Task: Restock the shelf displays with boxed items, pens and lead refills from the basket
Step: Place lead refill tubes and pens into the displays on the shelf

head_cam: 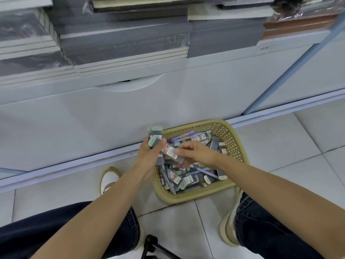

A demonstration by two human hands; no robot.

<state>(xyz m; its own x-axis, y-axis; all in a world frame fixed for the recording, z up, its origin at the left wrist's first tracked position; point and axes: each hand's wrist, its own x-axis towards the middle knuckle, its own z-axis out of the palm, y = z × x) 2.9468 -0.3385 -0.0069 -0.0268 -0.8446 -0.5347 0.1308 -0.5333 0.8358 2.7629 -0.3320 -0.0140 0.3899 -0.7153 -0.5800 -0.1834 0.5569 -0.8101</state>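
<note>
A tan plastic basket (pixel 237 144) sits on the tiled floor, against the foot of the white shelf unit. It holds several lead refill cases (pixel 183 181) and purple pens (pixel 203 171). My left hand (pixel 149 156) grips a bunch of lead refill cases (pixel 155 136) that stick up above the basket's left rim. My right hand (pixel 196 153) pinches one red-labelled refill case (pixel 170 151) and holds it against the bunch in the left hand.
White cabinet front (pixel 112 113) with a curved handle cut-out stands behind the basket. Stacked grey notebooks (pixel 123 43) fill the shelf above. My knees and shoes flank the basket; a black tripod leg (pixel 149 245) lies on the floor near me.
</note>
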